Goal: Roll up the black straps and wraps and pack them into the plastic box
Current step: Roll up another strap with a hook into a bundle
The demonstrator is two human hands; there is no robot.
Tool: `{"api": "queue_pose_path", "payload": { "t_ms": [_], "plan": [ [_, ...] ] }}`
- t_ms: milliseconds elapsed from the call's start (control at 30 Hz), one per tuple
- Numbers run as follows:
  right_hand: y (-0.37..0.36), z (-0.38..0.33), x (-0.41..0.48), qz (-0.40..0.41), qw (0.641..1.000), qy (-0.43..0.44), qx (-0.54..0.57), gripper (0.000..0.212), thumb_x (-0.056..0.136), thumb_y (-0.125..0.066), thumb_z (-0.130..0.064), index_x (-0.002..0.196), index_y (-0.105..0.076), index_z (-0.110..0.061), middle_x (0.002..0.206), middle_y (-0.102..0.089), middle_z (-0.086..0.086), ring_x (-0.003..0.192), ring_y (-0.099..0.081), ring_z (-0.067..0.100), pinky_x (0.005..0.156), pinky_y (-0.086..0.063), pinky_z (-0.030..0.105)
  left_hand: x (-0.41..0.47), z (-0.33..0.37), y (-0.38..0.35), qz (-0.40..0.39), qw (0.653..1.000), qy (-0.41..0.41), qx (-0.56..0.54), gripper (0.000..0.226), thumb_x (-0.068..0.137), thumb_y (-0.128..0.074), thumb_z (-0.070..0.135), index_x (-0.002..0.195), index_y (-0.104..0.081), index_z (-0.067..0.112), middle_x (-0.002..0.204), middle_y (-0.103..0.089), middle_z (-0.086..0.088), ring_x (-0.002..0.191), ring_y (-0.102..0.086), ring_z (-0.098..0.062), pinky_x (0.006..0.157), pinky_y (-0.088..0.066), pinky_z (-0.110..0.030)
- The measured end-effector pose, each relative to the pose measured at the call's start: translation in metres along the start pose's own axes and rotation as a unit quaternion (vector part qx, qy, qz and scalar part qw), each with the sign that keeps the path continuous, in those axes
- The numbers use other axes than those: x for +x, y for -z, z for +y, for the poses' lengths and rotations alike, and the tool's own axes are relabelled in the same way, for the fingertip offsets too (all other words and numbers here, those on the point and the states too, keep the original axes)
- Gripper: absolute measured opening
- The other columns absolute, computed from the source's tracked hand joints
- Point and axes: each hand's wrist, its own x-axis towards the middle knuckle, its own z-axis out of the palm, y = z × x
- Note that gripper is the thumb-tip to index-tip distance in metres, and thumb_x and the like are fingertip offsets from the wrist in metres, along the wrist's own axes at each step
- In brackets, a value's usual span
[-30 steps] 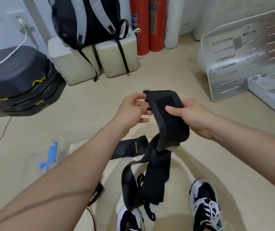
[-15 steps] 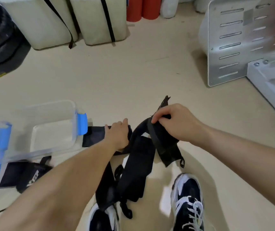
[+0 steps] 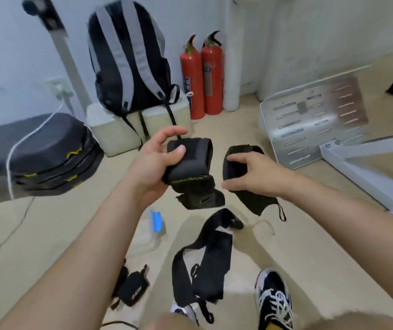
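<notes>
A folded wrap [image 3: 190, 163] is gripped by the left hand [image 3: 152, 165], a loose wrap [image 3: 253, 201] by the right hand [image 3: 250, 177]; rolling is probably required next.

Lighting: soft, even and moderately bright, falling from above. No hard glare; only a dull sheen on the metal panel [image 3: 309, 129], right of frame. Diffuse shadows lie on the floor [image 3: 309, 234], lower centre, beneath the arms. Motion blur throughout, heaviest at upper left and right edge. Lettering on the wrap [image 3: 190, 179] is smeared, unreadable. Wide-angle distortion bends the wall [image 3: 12, 44] at the edges.
</notes>
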Motion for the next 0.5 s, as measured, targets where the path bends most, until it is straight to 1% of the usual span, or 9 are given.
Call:
{"api": "queue_pose_path", "payload": {
  "t_ms": [67,100,167,200,267,333,367,433,500],
  "plan": [
    [0.016,-0.028,-0.028,0.025,0.999,0.033,0.029,0.075,0.081,-0.078,-0.038,0.146,-0.045,-0.021,0.14,-0.05,-0.002,0.126,-0.05,0.017,0.105,-0.044,0.035,-0.027,0.037,-0.02,-0.004,0.999,-0.043,-0.032,0.031,0.097,-0.045,-0.005,0.108,-0.061,0.019,0.086,-0.068,-0.005,0.075,-0.066,-0.017,0.06,-0.055,-0.027],
    [0.022,-0.039,-0.039,0.054,0.996,0.058,0.047,0.068,0.083,-0.076,-0.036,0.143,-0.05,-0.021,0.138,-0.053,-0.002,0.123,-0.052,0.016,0.103,-0.045,0.033,-0.04,0.052,-0.029,0.001,0.997,-0.061,-0.045,0.03,0.098,-0.043,-0.005,0.108,-0.06,0.018,0.086,-0.069,-0.005,0.076,-0.067,-0.017,0.061,-0.056,-0.027],
    [0.03,-0.064,-0.063,0.117,0.977,0.106,0.143,0.039,0.09,-0.068,-0.038,0.124,-0.066,-0.021,0.121,-0.066,-0.003,0.112,-0.06,0.013,0.098,-0.05,0.032,-0.064,0.079,-0.045,0.037,0.992,-0.099,-0.065,0.029,0.1,-0.041,-0.004,0.108,-0.06,0.017,0.088,-0.072,-0.003,0.08,-0.069,-0.016,0.066,-0.057,-0.027],
    [0.033,-0.076,-0.076,0.125,0.96,0.117,0.223,0.032,0.093,-0.063,-0.044,0.113,-0.072,-0.02,0.112,-0.071,-0.004,0.107,-0.064,0.013,0.095,-0.051,0.031,-0.074,0.091,-0.051,0.059,0.988,-0.117,-0.079,0.029,0.1,-0.041,-0.003,0.108,-0.061,0.017,0.092,-0.072,-0.005,0.084,-0.069,-0.017,0.068,-0.058,-0.028],
    [0.035,-0.094,-0.096,0.086,0.924,0.13,0.35,0.04,0.094,-0.057,-0.051,0.1,-0.076,-0.015,0.099,-0.076,-0.002,0.096,-0.07,0.013,0.083,-0.052,0.028,-0.092,0.109,-0.06,0.099,0.977,-0.145,-0.118,0.029,0.101,-0.042,-0.001,0.11,-0.061,0.017,0.101,-0.07,-0.01,0.091,-0.069,-0.02,0.074,-0.059,-0.032],
    [0.03,-0.107,-0.112,0.042,0.911,0.169,0.373,0.027,0.091,-0.066,-0.038,0.097,-0.076,-0.014,0.092,-0.077,-0.002,0.086,-0.072,0.01,0.072,-0.052,0.022,-0.107,0.121,-0.063,0.132,0.966,-0.161,-0.152,0.03,0.102,-0.041,0.001,0.118,-0.06,0.018,0.105,-0.07,-0.012,0.093,-0.07,-0.023,0.077,-0.06,-0.037],
    [0.025,-0.109,-0.113,0.03,0.912,0.177,0.368,0.018,0.089,-0.071,-0.029,0.099,-0.076,-0.014,0.091,-0.077,-0.001,0.084,-0.072,0.011,0.071,-0.052,0.021,-0.109,0.122,-0.064,0.145,0.962,-0.161,-0.169,0.031,0.103,-0.04,0.002,0.123,-0.058,0.019,0.109,-0.07,-0.013,0.095,-0.07,-0.024,0.08,-0.059,-0.04],
    [0.015,-0.111,-0.111,0.022,0.917,0.168,0.361,0.017,0.084,-0.076,-0.016,0.1,-0.075,-0.012,0.092,-0.077,0.002,0.085,-0.073,0.015,0.072,-0.055,0.025,-0.112,0.122,-0.06,0.149,0.952,-0.159,-0.215,0.036,0.104,-0.039,0.005,0.132,-0.053,0.023,0.122,-0.067,-0.014,0.107,-0.067,-0.028,0.094,-0.054,-0.047],
    [0.005,-0.113,-0.104,0.019,0.928,0.142,0.345,0.015,0.083,-0.076,-0.008,0.098,-0.075,-0.011,0.089,-0.078,0.004,0.083,-0.074,0.017,0.072,-0.057,0.027,-0.116,0.118,-0.049,0.121,0.954,-0.158,-0.225,0.048,0.102,-0.042,0.003,0.141,-0.045,0.031,0.131,-0.063,-0.01,0.117,-0.064,-0.026,0.1,-0.05,-0.048]
  ]
}}
